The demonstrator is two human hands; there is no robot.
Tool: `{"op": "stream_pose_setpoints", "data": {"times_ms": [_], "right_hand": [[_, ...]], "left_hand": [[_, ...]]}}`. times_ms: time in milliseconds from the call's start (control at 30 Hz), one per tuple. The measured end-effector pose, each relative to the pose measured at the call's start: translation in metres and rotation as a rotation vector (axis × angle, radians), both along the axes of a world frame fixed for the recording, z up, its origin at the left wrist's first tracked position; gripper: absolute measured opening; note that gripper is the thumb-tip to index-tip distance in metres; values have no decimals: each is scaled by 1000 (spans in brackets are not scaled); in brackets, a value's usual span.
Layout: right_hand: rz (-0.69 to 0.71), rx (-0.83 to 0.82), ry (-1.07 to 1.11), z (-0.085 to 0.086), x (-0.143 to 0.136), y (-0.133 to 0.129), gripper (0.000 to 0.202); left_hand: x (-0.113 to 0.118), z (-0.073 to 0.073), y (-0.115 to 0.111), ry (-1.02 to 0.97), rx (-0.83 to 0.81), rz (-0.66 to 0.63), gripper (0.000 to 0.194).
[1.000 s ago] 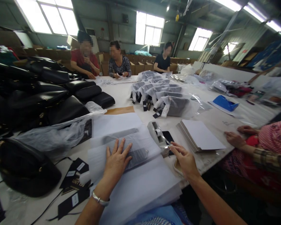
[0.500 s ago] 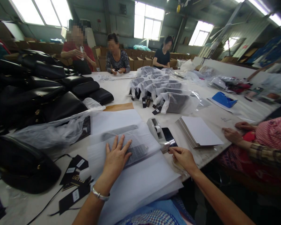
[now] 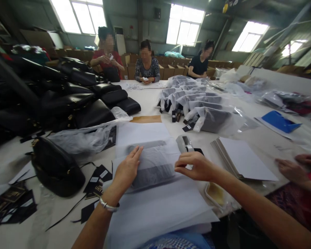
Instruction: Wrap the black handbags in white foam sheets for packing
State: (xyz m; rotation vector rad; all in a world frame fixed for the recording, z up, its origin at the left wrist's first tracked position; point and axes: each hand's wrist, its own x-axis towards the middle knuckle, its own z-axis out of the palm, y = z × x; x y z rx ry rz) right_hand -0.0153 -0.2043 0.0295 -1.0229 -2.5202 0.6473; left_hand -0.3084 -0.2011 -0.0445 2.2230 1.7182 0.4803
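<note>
A dark flat item (image 3: 154,169) wrapped in thin white paper lies on a stack of white sheets (image 3: 155,204) in front of me. My left hand (image 3: 128,169) rests on the left side of the wrapping, its fingers stretched out and close to one another. Over the wrapping's right edge is my right hand (image 3: 194,165), its thumb and fingertips pinched together; anything between them is too small to make out. Just behind my right hand stands a grey tape dispenser (image 3: 184,143), partly hidden by it.
Black bags (image 3: 93,110) are piled at the left, with a small black bag (image 3: 57,167) and tags nearer. Wrapped bags (image 3: 209,119) stand behind the dispenser. White boards (image 3: 246,157) lie right, near another person's hands (image 3: 292,169). Three people sit across the table.
The view has shifted, so the table's contents appear differently placed. My right hand has left the tape dispenser's front end and moved over the wrapping's right edge. My left hand's fingers are less spread.
</note>
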Motion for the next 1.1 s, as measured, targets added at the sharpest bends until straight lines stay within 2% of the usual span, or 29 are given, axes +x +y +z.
{"op": "stream_pose_setpoints", "data": {"times_ms": [133, 267, 367, 500, 700, 833, 967, 1100], "right_hand": [[236, 33, -85, 2, -63, 56, 26], [354, 85, -239, -7, -118, 104, 24], [423, 123, -436, -12, -149, 126, 23], [511, 178, -710, -12, -175, 138, 27], [548, 249, -863, -7, -191, 135, 36], [500, 298, -835, -11, -192, 138, 44], [376, 309, -779, -21, -181, 155, 63], [91, 156, -656, -27, -150, 173, 46]], "left_hand": [[-15, -1, 4, -152, -2, 3, 67], [-21, -5, 7, -349, -19, 34, 78], [-22, -11, 8, -452, -41, 94, 84], [-22, -19, 9, -540, -48, 139, 91], [-23, -27, 10, -535, -33, 151, 91], [-24, -23, 11, -516, -49, 158, 92], [-23, -15, 13, -532, -97, 167, 92], [-25, -16, 13, -574, -120, 166, 92]]}}
